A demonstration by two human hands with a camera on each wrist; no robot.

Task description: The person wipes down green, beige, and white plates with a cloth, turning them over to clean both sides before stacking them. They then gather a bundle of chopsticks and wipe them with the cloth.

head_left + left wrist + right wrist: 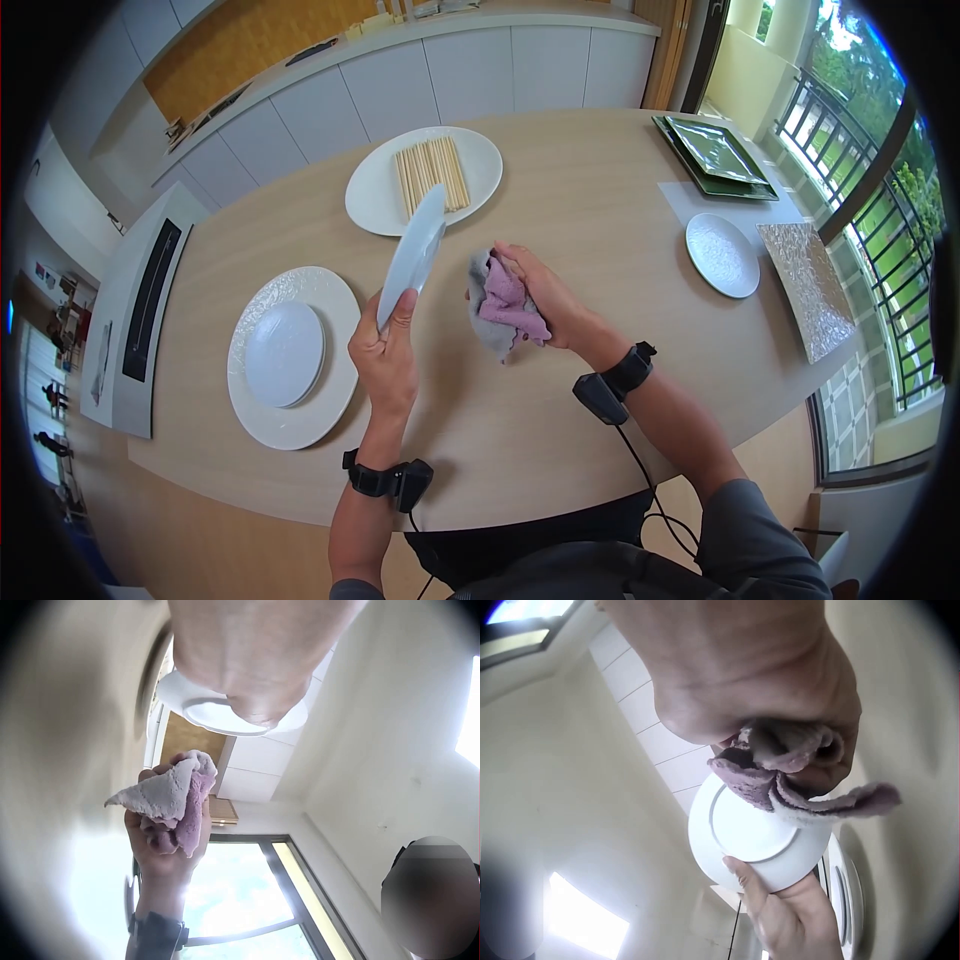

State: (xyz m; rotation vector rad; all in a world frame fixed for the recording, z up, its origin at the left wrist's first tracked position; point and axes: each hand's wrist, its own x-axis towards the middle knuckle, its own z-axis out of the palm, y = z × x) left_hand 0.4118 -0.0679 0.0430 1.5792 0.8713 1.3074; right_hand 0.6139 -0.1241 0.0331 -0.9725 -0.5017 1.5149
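Left hand (pixel 387 365) pinches a small white plate (pixel 413 255) by its rim, tilted up above the desk (pixel 560 420), likely leaving its faces reachable; right hand (pixel 555 305) grips a bunched pink-and-grey cloth (pixel 503 305) just beside, apart from it.

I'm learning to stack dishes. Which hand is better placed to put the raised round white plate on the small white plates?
Probably the left: the left hand grips the round white plate and is nearer the small plates; the right hand holds a pink-and-grey cloth.
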